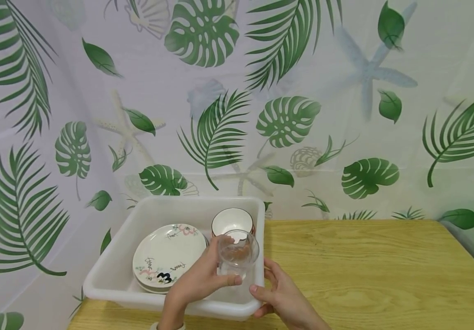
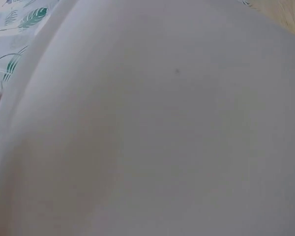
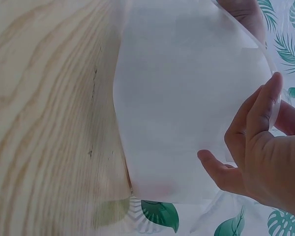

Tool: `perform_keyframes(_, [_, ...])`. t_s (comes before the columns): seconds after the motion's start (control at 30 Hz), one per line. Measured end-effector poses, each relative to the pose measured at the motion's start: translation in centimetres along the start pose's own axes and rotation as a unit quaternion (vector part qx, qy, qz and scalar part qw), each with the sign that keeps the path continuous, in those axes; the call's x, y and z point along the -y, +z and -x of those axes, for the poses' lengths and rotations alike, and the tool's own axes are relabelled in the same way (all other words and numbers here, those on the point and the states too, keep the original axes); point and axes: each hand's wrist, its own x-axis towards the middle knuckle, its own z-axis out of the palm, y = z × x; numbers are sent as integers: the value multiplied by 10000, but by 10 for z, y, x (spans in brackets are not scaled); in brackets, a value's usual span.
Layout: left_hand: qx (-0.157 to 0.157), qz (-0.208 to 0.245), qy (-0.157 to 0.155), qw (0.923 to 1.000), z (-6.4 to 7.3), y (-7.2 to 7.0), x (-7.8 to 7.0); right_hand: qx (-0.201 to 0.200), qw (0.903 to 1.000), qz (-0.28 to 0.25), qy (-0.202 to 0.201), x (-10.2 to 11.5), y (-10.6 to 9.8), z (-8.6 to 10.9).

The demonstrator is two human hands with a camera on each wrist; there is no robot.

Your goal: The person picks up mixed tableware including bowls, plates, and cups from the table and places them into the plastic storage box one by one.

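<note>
My left hand (image 1: 201, 277) reaches over the front rim of a white plastic tub (image 1: 125, 297) and holds a clear drinking glass (image 1: 242, 256), thumb in front and fingers behind it. The glass is in the tub's right part, overlapping a white bowl with a dark rim (image 1: 226, 221). My right hand (image 1: 284, 298) grips the tub's right front corner, thumb at the rim and fingers along the outer wall. In the right wrist view, the right hand's fingers (image 3: 258, 115) lie against the tub's outside. The tub's wall (image 2: 177, 123) fills most of the left wrist view.
Inside the tub, left of the glass, lies a stack of white plates (image 1: 171, 252) with floral and lettered decoration. The tub stands on the left of a wooden table (image 1: 364, 270). A leaf-patterned cloth (image 1: 302, 82) hangs behind and to the left.
</note>
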Motion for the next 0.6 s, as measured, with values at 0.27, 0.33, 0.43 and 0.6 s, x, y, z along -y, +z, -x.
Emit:
perform_keyframes(0.27, [72,-257,-72,9996,2,-2,3,-13,10000,29,-28,1,0,0])
perform_keyframes(0.33, [67,-341,-80,9994,2,-2,3,-10,10000,39,-37,1,0,0])
perform_keyframes(0.43, [85,-483,-105,9987,3,-4,2,-1,10000,37,-23,0,1,0])
perform_keyframes(0.6, [207,-631,-183,9976,4,-4,2,0,10000,43,-2,-1,1,-1])
